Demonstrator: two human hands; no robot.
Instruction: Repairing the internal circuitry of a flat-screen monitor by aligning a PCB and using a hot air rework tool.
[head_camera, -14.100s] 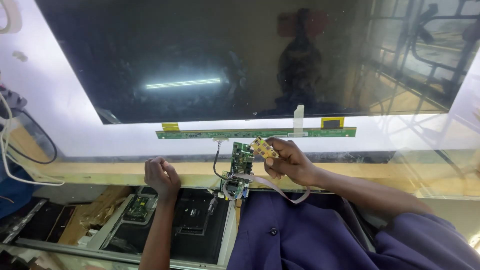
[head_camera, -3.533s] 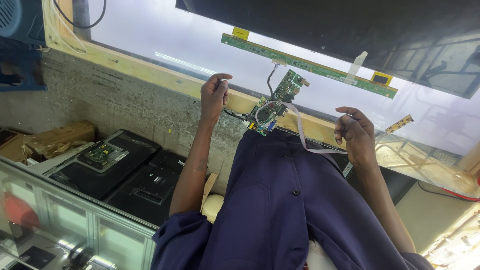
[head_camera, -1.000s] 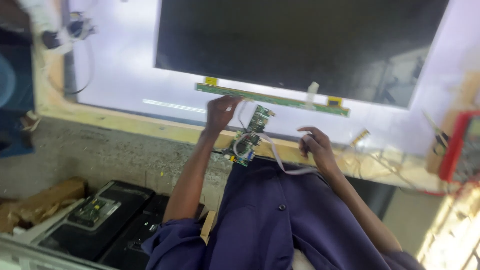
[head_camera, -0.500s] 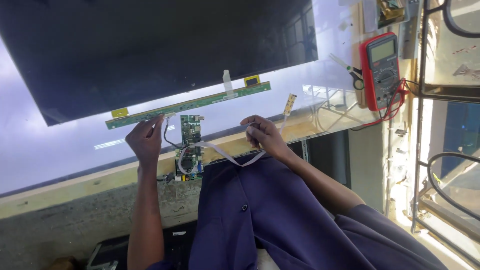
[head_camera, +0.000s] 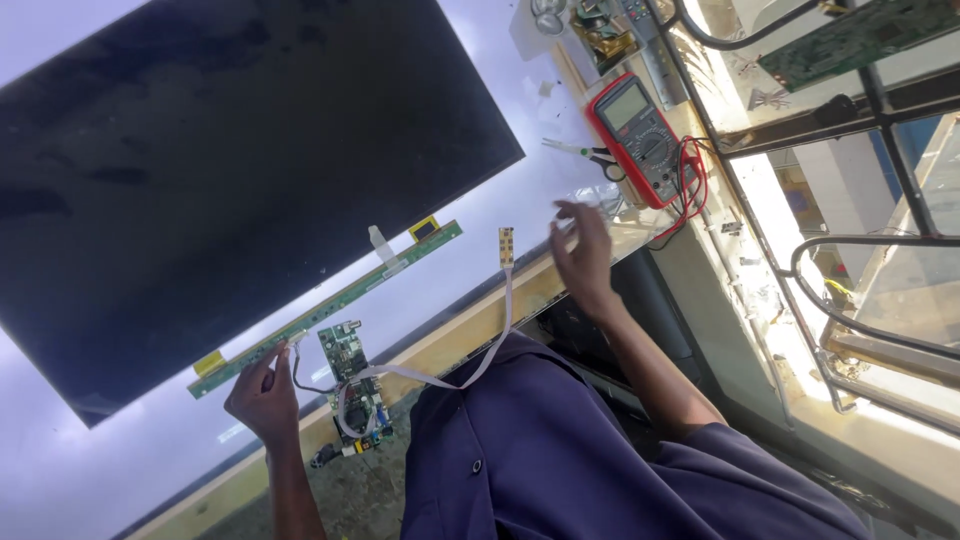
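Green driver strip (head_camera: 330, 305) lies along the dark panel's (head_camera: 230, 170) edge on the bench (head_camera: 470, 270); left hand (head_camera: 262, 395) pinches its end, right hand (head_camera: 583, 255) hovers, fingers spread, beside the ribbon connector (head_camera: 506, 246). Best steady the strip and avoid kinking the ribbon.

Left hand (head_camera: 262, 398) on green strip board (head_camera: 325, 308) (right hand (head_camera: 583, 255) raised)

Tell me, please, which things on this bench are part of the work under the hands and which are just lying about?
In hand:
left hand
long green strip board
small green circuit board
flat ribbon cable
dark display panel
right hand, open above the bench

Lying about:
red multimeter
scissors
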